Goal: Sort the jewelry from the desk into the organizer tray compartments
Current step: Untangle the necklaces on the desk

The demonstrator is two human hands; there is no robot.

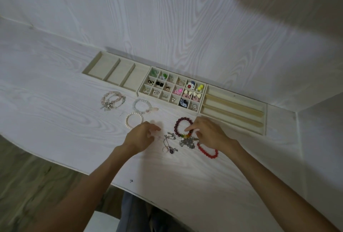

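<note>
Dark red bracelet (181, 126) pinched by right hand (207, 132) fingers; left hand (143, 135) hovers, loosely curled.

Three tray sections along the wall: a left tray (96, 64) with three long compartments, a middle grid tray (140, 90) of small cells, a right tray (265, 120) with long slots. On the bench (55, 101), five bead bracelets: one pink with charms (112, 100), one pale (142, 105), one pearl (134, 120), one dark purple (182, 127), one red (207, 150). Also two tangled silver chain pieces, one with a purple pendant (169, 145), one clumped (188, 141); two hands, left (143, 136) and right (207, 131).
</note>
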